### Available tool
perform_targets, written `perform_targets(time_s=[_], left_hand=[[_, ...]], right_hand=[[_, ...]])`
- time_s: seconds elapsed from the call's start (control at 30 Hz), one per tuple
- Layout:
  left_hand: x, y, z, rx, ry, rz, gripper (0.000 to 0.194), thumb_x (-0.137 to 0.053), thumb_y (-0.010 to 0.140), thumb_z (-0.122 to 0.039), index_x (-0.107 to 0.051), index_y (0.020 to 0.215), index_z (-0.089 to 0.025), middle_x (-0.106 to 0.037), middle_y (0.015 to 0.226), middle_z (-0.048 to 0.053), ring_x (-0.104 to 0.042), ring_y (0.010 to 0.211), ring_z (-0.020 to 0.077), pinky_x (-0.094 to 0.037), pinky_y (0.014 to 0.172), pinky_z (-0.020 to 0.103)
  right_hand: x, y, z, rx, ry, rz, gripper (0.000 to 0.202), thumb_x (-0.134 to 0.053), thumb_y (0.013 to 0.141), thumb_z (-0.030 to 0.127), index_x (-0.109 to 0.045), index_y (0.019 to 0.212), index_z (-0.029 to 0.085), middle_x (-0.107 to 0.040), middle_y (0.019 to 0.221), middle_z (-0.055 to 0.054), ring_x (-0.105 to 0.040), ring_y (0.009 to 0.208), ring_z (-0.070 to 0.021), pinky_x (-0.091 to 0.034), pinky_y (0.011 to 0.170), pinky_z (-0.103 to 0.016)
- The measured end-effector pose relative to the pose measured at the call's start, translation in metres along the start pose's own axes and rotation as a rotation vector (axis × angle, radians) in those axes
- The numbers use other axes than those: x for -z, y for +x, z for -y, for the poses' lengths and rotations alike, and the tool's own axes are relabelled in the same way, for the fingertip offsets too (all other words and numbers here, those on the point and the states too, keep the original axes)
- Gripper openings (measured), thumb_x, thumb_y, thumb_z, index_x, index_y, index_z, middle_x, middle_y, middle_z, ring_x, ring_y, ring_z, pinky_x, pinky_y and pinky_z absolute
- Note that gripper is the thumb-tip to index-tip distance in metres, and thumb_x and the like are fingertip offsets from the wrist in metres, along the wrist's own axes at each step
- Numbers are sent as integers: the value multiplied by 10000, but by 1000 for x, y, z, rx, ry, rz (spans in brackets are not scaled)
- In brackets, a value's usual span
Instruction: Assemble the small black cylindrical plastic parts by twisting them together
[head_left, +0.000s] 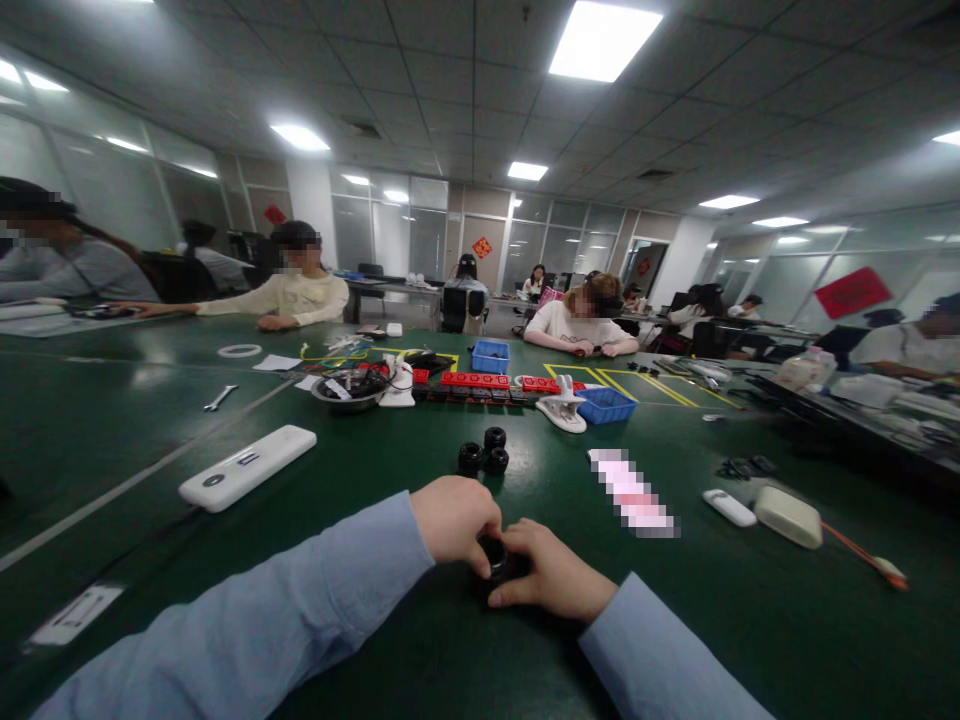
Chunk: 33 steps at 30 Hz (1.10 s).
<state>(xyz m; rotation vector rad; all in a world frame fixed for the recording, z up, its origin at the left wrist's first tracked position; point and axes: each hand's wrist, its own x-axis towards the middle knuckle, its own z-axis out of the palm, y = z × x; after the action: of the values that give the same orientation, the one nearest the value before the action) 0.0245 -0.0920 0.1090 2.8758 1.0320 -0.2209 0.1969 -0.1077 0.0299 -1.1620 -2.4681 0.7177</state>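
Between my two hands, low over the green table, is a small round black part that looks like a toy wheel [496, 556]. My left hand [456, 520] grips it from the left and above, with thumb and fingers curled around its edge. From the right, my right hand [551, 572] pinches the same wheel, its thumb toward me and its fingers on the far side. The fingers cover much of it. Just beyond my left hand, several similar black wheels [470, 457] stand close together on the table.
A white power strip [249, 467] and a wrench [220, 398] lie left. Farther back are a metal bowl [349, 390], red-and-black strips [475, 384], a white clamp [564, 405] and blue baskets [606, 404]. A cream case [787, 517] sits right. Other people work around the tables.
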Motion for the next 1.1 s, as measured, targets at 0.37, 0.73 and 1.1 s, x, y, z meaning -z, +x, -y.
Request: perform_targets(time_s=[0.37,0.73,1.1], left_hand=[[0,-3,-14,128,80,-20,456,-665,635,-560,-697,822,-145,-676,781,95,-637,765,269,-475,627,305],[-4,-3,-26,265,129,-70,632,-470,731,-674,-689,749,-82,-663,741,147,-636,724,287,-478,615,341],[-9,-2,-36,385,122,-75,727,-329,772,-711,-692,726,-83,-654,716,162,-632,721,283,-452,621,343]], right_hand=[[1,0,1,-24,-12,1,317,-754,608,429,-658,781,181,-604,779,-11,-516,786,-191,-373,702,-273],[-2,1,-2,-21,-37,-7,296,-768,600,395,-611,690,160,-578,721,10,-500,750,-168,-351,670,-243],[-1,2,0,-26,-43,3,288,-754,620,401,-623,712,162,-583,722,8,-509,737,-165,-343,661,-243]])
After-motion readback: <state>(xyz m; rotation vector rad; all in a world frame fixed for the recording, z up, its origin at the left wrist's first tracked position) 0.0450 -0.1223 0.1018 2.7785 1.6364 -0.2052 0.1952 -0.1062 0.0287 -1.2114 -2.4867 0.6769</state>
